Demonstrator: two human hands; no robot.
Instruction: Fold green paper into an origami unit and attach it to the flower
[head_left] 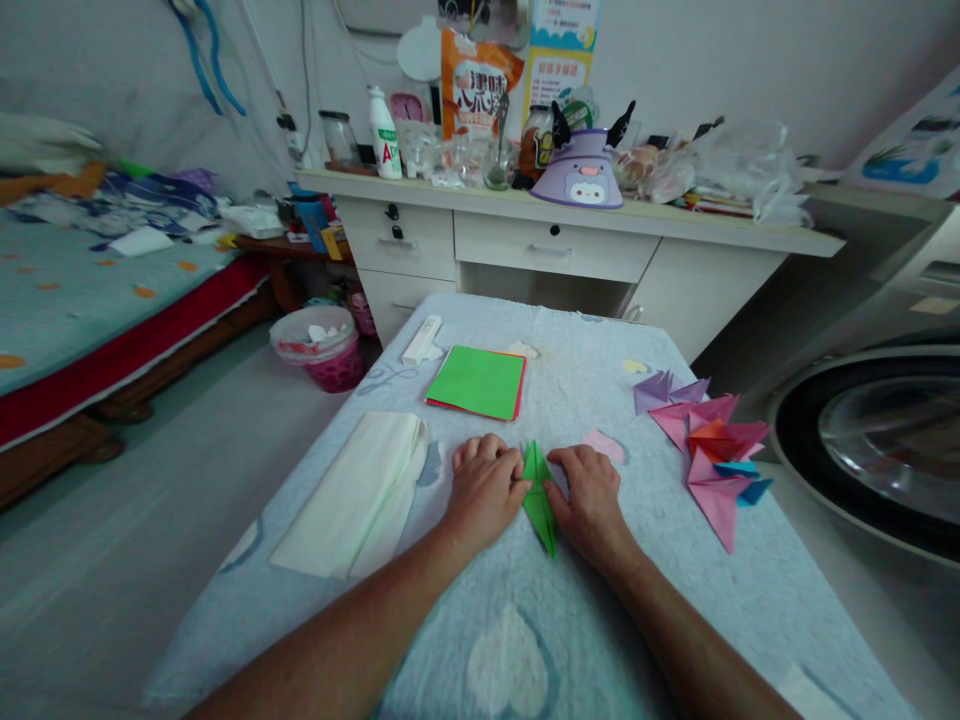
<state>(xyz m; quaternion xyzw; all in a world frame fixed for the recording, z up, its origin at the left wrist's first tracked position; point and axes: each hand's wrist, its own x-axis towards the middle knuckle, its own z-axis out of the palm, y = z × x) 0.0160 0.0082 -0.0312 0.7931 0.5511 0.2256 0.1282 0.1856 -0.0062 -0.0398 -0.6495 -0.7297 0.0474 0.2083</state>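
A narrow, diamond-shaped piece of folded green paper (538,500) lies on the cloth between my hands, its long points facing away from and toward me. My left hand (486,482) is closed at its left edge, with thumb and curled fingers against the paper. On the opposite edge, my right hand (590,497) is closed too, its thumb pressing the paper and its bent fingers beside it. A stack of square paper (480,382), green on top with red showing below, lies beyond my left hand.
Several folded paper pieces (712,450) in purple, pink, orange and blue sit at the table's right. A folded whitish cloth or paper (356,495) and a white oblong object (422,340) lie left. Behind stands a cluttered desk (555,230); a washing machine (892,330) is right.
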